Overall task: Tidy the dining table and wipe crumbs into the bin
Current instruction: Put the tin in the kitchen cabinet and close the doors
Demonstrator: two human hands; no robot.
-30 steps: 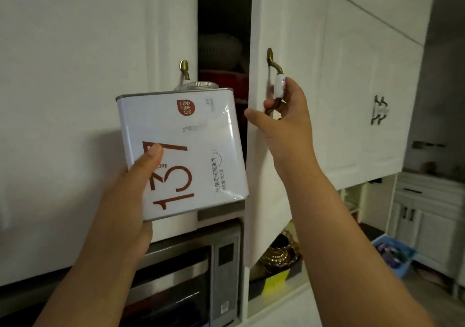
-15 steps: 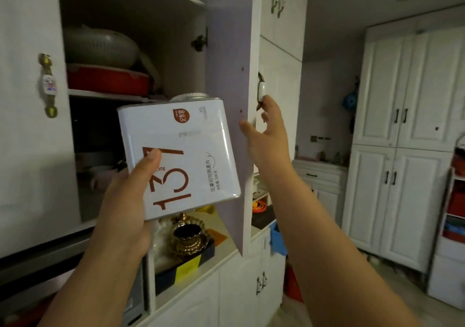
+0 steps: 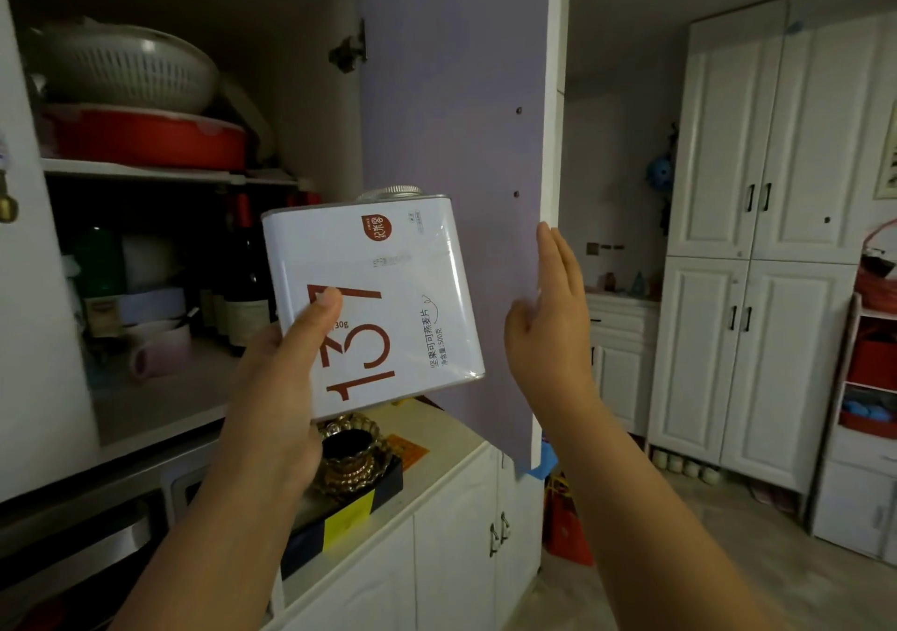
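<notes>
Two shelves show in the open cupboard at the far left: the upper shelf [image 3: 145,170] carries a red tray [image 3: 145,138] with a white colander [image 3: 121,70] on top, and the lower one holds mugs, tubs and dark bottles [image 3: 245,290] crowded toward the back, with bare board at the front.

Next comes the left hand [image 3: 286,388], closed on the white tin [image 3: 373,305] at its lower left corner, thumb pressed flat over the printed front, the other fingers hidden behind. The tin is held in the air in front of the cupboard opening, upright but tilted a little, its round metal cap [image 3: 390,191] at the top. It looks like a rigid metal box with a glossy, film-wrapped skin, so I judge it stiff and unlikely to crush, but slick under a thumb. The label reads 500, so it probably has some weight if full; a one-corner pinch may let it swing. A hold across both broad faces, or a palm under the base, would seem safer for sliding it onto the lower shelf.

Below it, on the counter [image 3: 437,441], sits a gold ornate bowl [image 3: 354,456].

Further right, the right hand [image 3: 553,324] is flat and spread, fingers straight and holding nothing, just beside or touching the edge of the open door [image 3: 456,145].
</notes>
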